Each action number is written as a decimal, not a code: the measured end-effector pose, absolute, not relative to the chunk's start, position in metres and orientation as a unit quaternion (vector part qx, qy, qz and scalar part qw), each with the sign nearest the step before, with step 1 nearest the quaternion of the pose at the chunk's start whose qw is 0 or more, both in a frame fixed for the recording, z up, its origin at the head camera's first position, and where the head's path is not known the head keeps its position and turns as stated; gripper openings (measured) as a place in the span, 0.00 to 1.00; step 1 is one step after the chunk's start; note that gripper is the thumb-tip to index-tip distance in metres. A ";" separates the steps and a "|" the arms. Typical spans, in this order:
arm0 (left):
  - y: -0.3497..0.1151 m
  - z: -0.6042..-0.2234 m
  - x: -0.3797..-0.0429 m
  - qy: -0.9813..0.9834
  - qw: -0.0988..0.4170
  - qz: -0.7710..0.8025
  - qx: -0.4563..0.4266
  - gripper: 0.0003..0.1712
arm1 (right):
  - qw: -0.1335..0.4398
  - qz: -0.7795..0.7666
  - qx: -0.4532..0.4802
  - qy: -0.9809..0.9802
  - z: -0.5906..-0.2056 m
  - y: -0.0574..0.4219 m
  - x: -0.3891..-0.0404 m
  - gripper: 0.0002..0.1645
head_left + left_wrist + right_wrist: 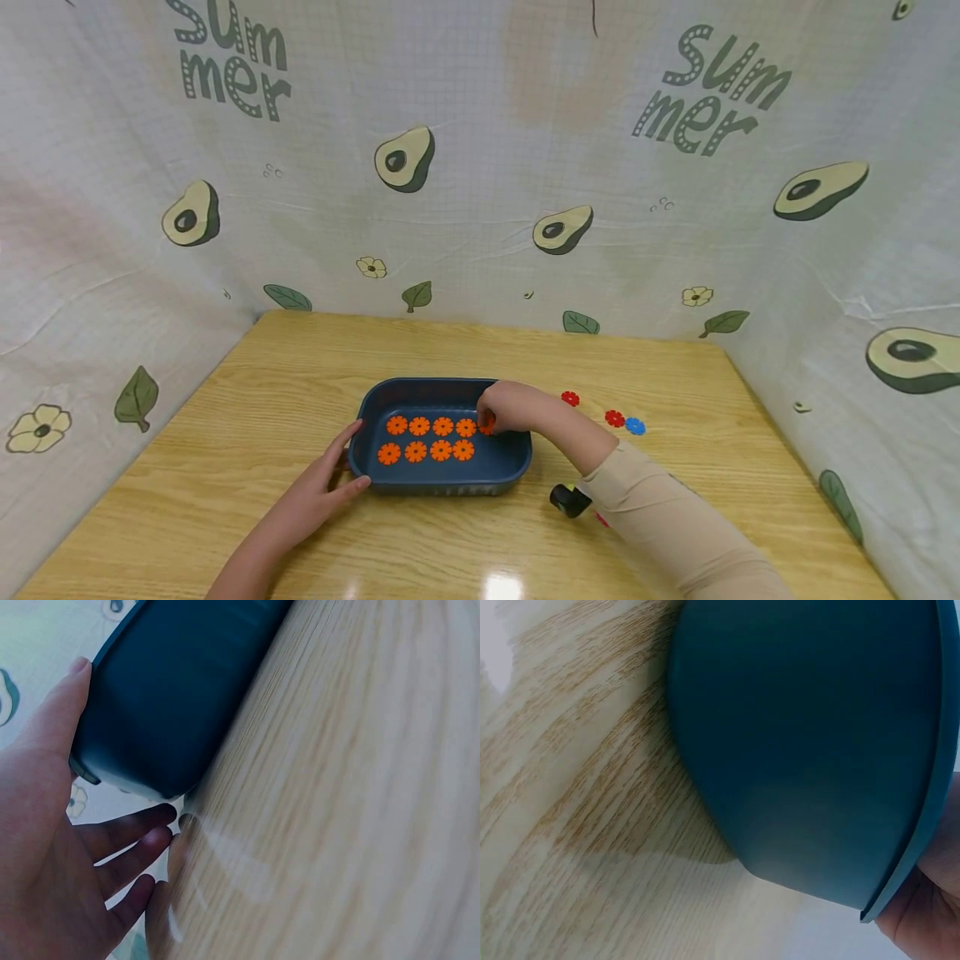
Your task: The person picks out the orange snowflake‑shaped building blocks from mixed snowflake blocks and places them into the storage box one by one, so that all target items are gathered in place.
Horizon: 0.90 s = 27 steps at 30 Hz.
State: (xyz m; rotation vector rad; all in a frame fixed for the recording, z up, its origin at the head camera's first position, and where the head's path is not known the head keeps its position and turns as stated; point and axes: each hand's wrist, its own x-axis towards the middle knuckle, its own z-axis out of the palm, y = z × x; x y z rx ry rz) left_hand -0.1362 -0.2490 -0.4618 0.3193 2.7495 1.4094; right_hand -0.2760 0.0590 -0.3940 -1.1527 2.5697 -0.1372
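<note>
A dark blue rectangular tray [442,479] sits on the wooden table, with two rows of orange notched plastic discs [441,450] on its floor. My left hand [327,490] touches the tray's left end, thumb at the near corner and index finger on the rim. In the left wrist view, the other fingers of that hand [90,855] extend loosely below the rim. Reaching over the right end, my right hand [512,406] has curled fingers down inside, pinching an orange disc [487,428] at the end of the far row. The tray wall [802,750] hides those fingertips in the right wrist view.
Right of the tray lie red discs [570,398] and a blue disc [635,426]. A black cylindrical object [568,501] lies near the right forearm, with a pink piece [602,519] partly under the sleeve. A printed cloth [480,167] hangs around the table [225,433].
</note>
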 end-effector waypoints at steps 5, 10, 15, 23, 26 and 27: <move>-0.249 -0.465 -0.136 0.886 0.018 0.451 0.101 0.45 | 0.168 -0.046 -0.395 0.902 -0.391 0.059 -0.275 0.06; -0.249 -0.465 -0.136 0.886 0.013 0.452 0.106 0.45 | 0.175 -0.039 -0.391 0.903 -0.389 0.058 -0.274 0.08; -0.249 -0.465 -0.136 0.886 0.006 0.450 0.110 0.44 | 0.178 -0.028 -0.406 0.896 -0.390 0.057 -0.273 0.09; -0.247 -0.466 -0.136 0.880 0.005 0.462 0.110 0.39 | 0.167 -0.014 -0.425 0.890 -0.393 0.057 -0.271 0.06; -0.247 -0.466 -0.136 0.882 -0.002 0.458 0.112 0.39 | 0.170 -0.012 -0.419 0.892 -0.393 0.056 -0.271 0.06; -0.247 -0.466 -0.136 0.883 -0.002 0.456 0.113 0.39 | 0.171 -0.011 -0.415 0.893 -0.393 0.056 -0.270 0.05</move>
